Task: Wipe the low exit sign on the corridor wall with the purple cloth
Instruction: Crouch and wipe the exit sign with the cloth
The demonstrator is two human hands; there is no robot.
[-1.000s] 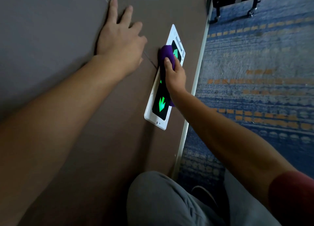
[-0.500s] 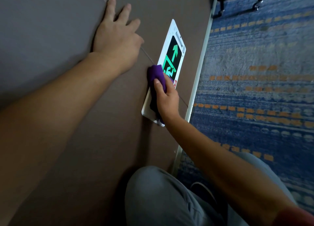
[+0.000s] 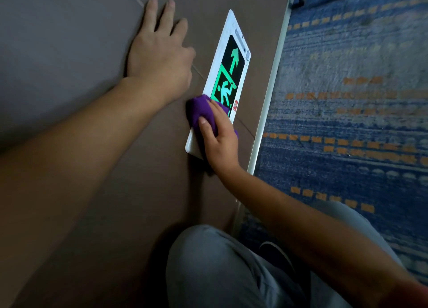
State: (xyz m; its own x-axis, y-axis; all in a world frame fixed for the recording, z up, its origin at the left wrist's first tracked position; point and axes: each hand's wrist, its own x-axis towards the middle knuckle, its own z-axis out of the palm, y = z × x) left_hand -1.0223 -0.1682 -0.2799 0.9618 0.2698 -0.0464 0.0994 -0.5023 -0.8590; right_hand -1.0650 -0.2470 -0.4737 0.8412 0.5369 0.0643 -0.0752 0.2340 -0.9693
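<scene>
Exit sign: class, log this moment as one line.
right hand grips purple cloth | cloth on exit sign | left hand flat on wall

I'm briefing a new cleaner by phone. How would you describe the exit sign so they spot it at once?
Follow the brown corridor wall down to its pale skirting strip beside the blue carpet. Just above it sits the exit sign, a white-framed black panel. Its glowing green arrow and running figure set it apart from the plain wall.
</scene>
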